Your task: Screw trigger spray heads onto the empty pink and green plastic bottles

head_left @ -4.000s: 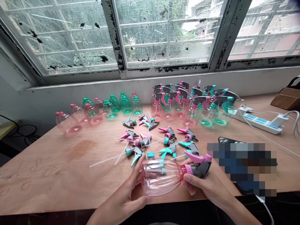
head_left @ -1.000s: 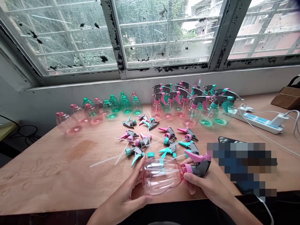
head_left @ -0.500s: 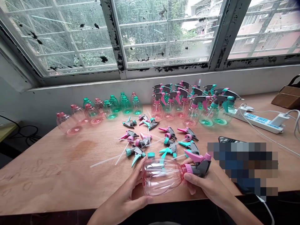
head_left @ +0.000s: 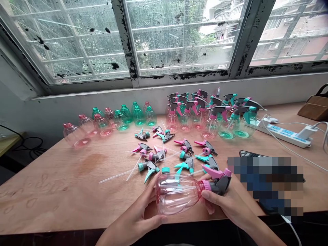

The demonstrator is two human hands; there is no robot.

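A clear pink spray bottle (head_left: 176, 196) lies on its side near the front edge of the wooden table (head_left: 56, 184), its base pointing left. My left hand (head_left: 139, 213) cups that base, fingers curled round it. A pink and grey trigger head (head_left: 217, 179) sits on the bottle's neck. My right hand (head_left: 225, 201) wraps around the neck and this head. A thin dip tube shows inside the bottle.
Several loose pink and teal trigger heads (head_left: 164, 155) with long tubes lie mid-table. Empty pink and green bottles (head_left: 115, 119) stand at the back left, assembled sprayers (head_left: 212, 114) at the back right. A power strip (head_left: 284, 133) with cables, a phone (head_left: 249, 154) and a cardboard box (head_left: 314, 107) are to the right.
Both hands have kept their hold on the bottle and trigger head. The bottle has barely shifted; only the view has moved slightly.
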